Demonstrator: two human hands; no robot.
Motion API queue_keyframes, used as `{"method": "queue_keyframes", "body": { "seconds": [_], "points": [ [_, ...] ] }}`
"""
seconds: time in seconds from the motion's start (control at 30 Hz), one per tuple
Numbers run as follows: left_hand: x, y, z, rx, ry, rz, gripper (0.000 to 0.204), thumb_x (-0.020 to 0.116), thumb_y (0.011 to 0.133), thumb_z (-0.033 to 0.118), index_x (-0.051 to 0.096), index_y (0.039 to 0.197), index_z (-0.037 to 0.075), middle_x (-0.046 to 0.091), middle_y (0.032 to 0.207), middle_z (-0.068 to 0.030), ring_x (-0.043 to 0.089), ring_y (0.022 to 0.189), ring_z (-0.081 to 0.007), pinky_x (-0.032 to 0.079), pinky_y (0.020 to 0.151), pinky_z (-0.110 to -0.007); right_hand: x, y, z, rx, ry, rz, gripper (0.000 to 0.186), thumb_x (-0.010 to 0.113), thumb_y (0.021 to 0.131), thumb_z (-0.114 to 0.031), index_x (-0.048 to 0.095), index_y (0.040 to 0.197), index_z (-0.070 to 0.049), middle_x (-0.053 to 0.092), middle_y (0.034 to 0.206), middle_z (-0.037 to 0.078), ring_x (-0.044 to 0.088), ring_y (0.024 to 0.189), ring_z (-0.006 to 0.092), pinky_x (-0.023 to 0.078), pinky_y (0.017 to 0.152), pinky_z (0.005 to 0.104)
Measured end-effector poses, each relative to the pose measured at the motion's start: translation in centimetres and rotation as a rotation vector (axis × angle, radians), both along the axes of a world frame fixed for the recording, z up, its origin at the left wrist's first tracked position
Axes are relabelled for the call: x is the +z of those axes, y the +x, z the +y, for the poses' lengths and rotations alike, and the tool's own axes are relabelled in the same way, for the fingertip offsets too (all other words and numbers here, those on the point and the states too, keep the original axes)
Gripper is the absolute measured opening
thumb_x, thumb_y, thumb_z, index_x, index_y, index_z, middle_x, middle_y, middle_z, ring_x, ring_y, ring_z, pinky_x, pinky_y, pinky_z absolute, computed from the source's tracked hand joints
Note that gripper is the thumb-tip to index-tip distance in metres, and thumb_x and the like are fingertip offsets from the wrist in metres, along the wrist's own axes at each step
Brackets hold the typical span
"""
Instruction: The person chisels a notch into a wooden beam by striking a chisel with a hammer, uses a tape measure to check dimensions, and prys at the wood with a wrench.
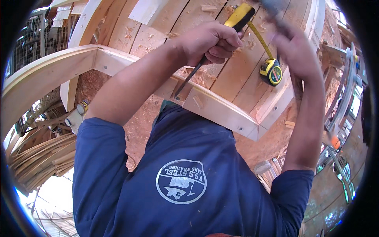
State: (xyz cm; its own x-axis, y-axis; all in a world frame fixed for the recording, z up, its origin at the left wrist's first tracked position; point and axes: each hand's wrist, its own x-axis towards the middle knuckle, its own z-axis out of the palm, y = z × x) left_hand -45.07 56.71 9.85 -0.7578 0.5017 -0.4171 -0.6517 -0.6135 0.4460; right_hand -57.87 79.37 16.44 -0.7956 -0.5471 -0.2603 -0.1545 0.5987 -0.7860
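Note:
My left hand (pixel 215 44) is closed round a chisel (pixel 239 17) with a yellow and black handle. Its dark blade slants down to the near wooden rail (pixel 215 106), where the tip meets a notch-like gap in the wood. On the right, my right hand (pixel 294 51) is raised and smeared by motion, gripping what looks like a hammer (pixel 272 8); its blurred head is near the top edge, close to the chisel's butt. Between the hands, a yellow and black tape measure (pixel 271 72) rests on the planks (pixel 233 75), its yellow blade partly drawn out.
Wood shavings (pixel 152 36) and a pale wood block (pixel 148 11) lie on the planks. A curved wooden piece (pixel 47 69) joins the frame at left. Stacked thin strips (pixel 43 154) stand at the lower left. Wire mesh (pixel 29 43) is at far left.

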Motion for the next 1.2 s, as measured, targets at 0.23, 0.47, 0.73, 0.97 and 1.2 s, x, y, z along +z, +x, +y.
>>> {"method": "queue_keyframes", "body": {
  "seconds": [0.23, 0.47, 0.73, 0.97, 1.2],
  "points": [
    [-0.1, -0.1, 0.2, -0.023, 0.025, 0.009, 0.016, 0.061, 0.088, 0.010, 0.049, 0.098, 0.013, 0.036, 0.059, 0.0101, 0.031, 0.041, -0.0005, 0.022, 0.036, -0.018, 1.7, -6.2, 1.3, -0.234, -0.368, -0.089, 0.030, 0.064, 0.102, -0.024, 0.066, 0.128, -0.009, 0.049, 0.069, -0.006, 0.044, 0.059, 0.0029, 0.034, 0.055, 0.0204],
    [-0.5, 0.3, -0.3, -0.004, -0.048, -0.025, 0.017, 0.061, 0.088, 0.011, 0.046, 0.095, 0.014, 0.037, 0.059, 0.0097, 0.031, 0.041, -0.0006, 0.022, 0.036, -0.018, -0.8, -0.4, 0.1, 0.222, 0.108, 0.087, 0.034, 0.068, 0.096, -0.026, 0.067, 0.123, -0.005, 0.052, 0.071, -0.005, 0.049, 0.060, 0.0070, 0.042, 0.060, 0.0260],
    [-0.3, -0.2, -0.1, -0.044, -0.035, 0.013, 0.020, 0.063, 0.085, 0.010, 0.045, 0.092, 0.014, 0.036, 0.058, 0.0094, 0.031, 0.040, -0.0016, 0.023, 0.036, -0.020, 0.6, -6.7, 1.5, -0.505, -0.326, 0.033, 0.023, 0.065, 0.098, -0.027, 0.065, 0.099, -0.004, 0.049, 0.065, -0.003, 0.050, 0.058, 0.0081, 0.041, 0.057, 0.0254],
    [0.4, 1.6, -0.3, -0.030, -0.144, -0.047, 0.019, 0.062, 0.083, 0.006, 0.045, 0.087, 0.014, 0.037, 0.055, 0.0063, 0.032, 0.038, -0.0040, 0.022, 0.035, -0.022, 1.9, 0.9, -0.8, 0.099, 0.119, -0.103, 0.039, 0.068, 0.097, -0.024, 0.063, 0.129, -0.002, 0.061, 0.085, 0.000, 0.052, 0.062, 0.0064, 0.041, 0.055, 0.0238],
    [2.1, -0.8, -2.0, 0.100, -0.017, 0.069, 0.019, 0.057, 0.089, 0.008, 0.041, 0.083, 0.015, 0.035, 0.055, 0.0082, 0.032, 0.039, 0.0007, 0.024, 0.032, -0.018, 3.8, 0.4, 0.4, -0.274, -0.182, -0.016, 0.040, 0.066, 0.098, -0.021, 0.058, 0.128, 0.003, 0.048, 0.068, -0.004, 0.043, 0.053, 0.0039, 0.036, 0.049, 0.0223]
  ]
}}
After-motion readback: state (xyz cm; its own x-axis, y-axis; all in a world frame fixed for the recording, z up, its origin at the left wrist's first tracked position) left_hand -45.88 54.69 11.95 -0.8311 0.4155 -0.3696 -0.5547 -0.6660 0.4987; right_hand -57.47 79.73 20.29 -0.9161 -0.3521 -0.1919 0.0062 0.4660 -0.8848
